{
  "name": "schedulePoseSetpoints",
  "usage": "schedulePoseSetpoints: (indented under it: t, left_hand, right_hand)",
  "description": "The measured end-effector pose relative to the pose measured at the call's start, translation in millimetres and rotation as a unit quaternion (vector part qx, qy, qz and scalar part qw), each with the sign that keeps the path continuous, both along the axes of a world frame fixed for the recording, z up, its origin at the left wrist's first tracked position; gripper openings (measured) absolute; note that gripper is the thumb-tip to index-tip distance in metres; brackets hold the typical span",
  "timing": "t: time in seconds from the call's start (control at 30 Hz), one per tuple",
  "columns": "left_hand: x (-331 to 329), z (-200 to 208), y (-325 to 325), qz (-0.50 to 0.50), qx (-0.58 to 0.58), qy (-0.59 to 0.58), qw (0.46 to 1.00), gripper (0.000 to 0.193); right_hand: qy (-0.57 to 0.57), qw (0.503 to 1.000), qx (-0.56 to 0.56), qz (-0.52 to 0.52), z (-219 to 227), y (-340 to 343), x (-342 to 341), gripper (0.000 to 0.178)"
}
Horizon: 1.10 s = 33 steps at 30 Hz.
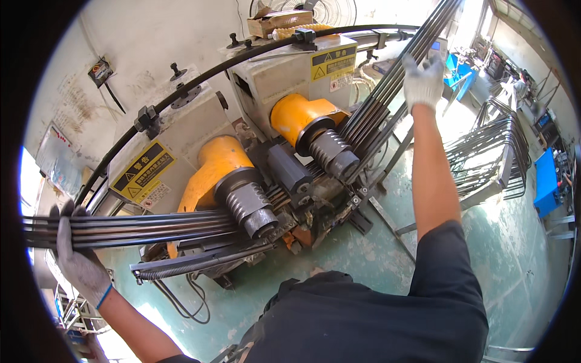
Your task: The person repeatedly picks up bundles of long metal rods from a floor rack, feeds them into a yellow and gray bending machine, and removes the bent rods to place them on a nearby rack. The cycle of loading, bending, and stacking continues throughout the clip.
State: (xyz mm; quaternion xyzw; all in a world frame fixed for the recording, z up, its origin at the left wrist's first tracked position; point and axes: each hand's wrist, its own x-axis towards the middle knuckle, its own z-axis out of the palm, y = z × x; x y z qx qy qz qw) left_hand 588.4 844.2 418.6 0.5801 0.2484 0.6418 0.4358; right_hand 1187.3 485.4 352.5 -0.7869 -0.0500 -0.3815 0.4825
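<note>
My left hand (82, 266), in a grey-white glove, is closed around a bundle of long dark metal rods (151, 228) at the far left. Its thumb lies across the front and its fingertips show above. The rods run into a bending machine (263, 78) with two orange heads (221, 157) and ribbed dark cylinders (245, 206). Beyond the right head, the rods (387, 85) slant up to the upper right. There my right hand (423, 85), also gloved, is raised beside them with its fingers apart. Whether its fingertips touch the rods cannot be made out.
A thick black bar (227, 65) curves over the machine. Bent rods (493, 151) hang on a rack at right, near a blue bin (544, 181). Below the machine a black cable (193, 305) loops over the green floor. An open cardboard box (278, 24) sits on top.
</note>
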Motion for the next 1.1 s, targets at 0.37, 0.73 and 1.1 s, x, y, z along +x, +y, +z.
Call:
schedulePoseSetpoints:
  t: [0.37,0.73,1.1]
  left_hand:
    - [149,37,-75,0.005,0.165,0.22,0.961,0.05]
    - [195,55,-100,-0.069,0.175,0.245,0.951,0.038]
    - [195,50,-93,-0.07,0.171,0.236,0.954,0.033]
  right_hand:
    - [0.047,0.91,0.154,0.381,129,39,-11,0.047]
    - [-0.073,0.929,0.048,0.358,142,100,-112,0.034]
    - [-0.033,0.928,0.056,0.368,145,103,-118,0.041]
